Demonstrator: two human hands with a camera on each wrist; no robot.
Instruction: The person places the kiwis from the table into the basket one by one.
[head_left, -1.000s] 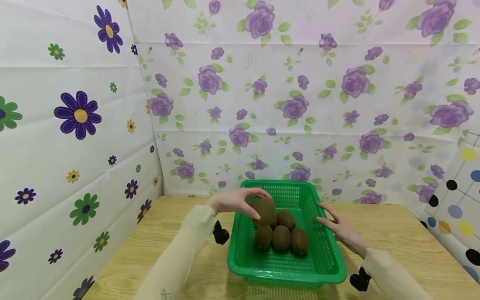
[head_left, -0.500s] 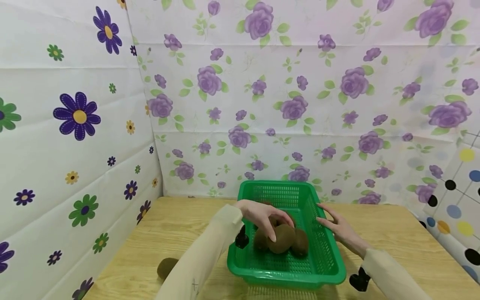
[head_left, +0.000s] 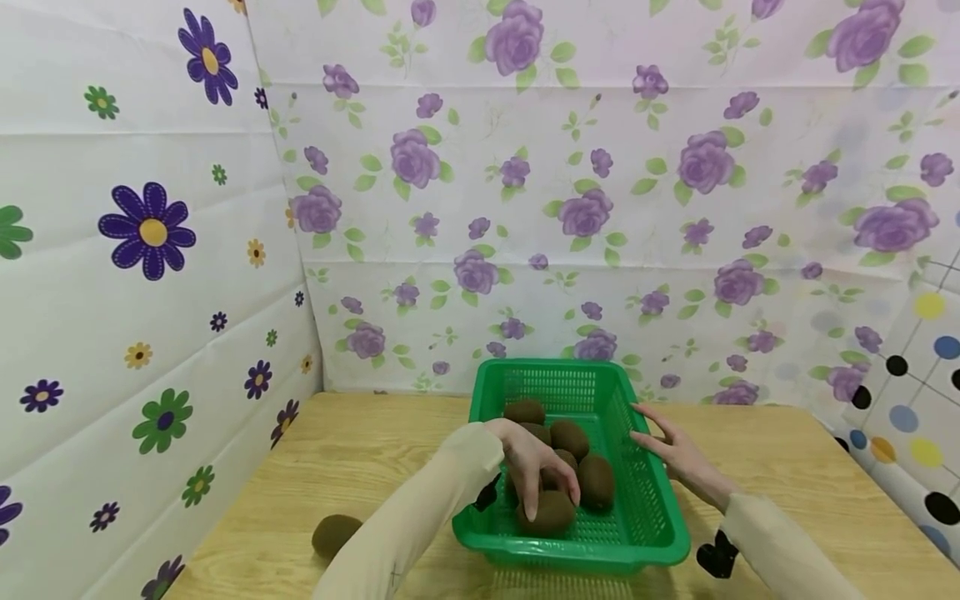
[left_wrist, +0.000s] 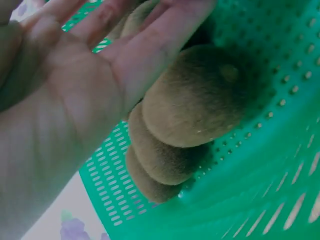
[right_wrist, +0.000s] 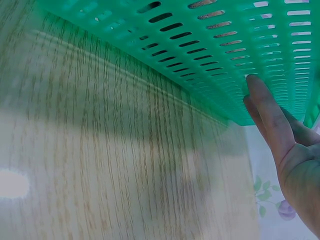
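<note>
Brown kiwis (head_left: 597, 482) lie in a green plastic basket (head_left: 570, 553). My left hand (head_left: 528, 462) reaches down over its left side, thumb and fingers around a kiwi (head_left: 549, 514) near the front wall. In the left wrist view, the left hand (left_wrist: 75, 85) spreads above several kiwis (left_wrist: 192, 100); its fingertips run out of frame. Straight fingers of my right hand (head_left: 686, 458) rest against the basket's right side. From the right wrist, the right hand (right_wrist: 287, 135) touches the slotted outer wall (right_wrist: 220, 50).
A single kiwi (head_left: 334, 536) sits on the wooden table (head_left: 360, 450) left of the basket, partly behind the left sleeve. Flowered sheets (head_left: 480, 192) hang behind and at the left. A dotted sheet (head_left: 918, 400) stands at the right.
The left hand moved from the back left of the basket toward its front, bringing a kiwi to the front wall. The table kiwi came into view as the arm shifted. The right hand stayed put.
</note>
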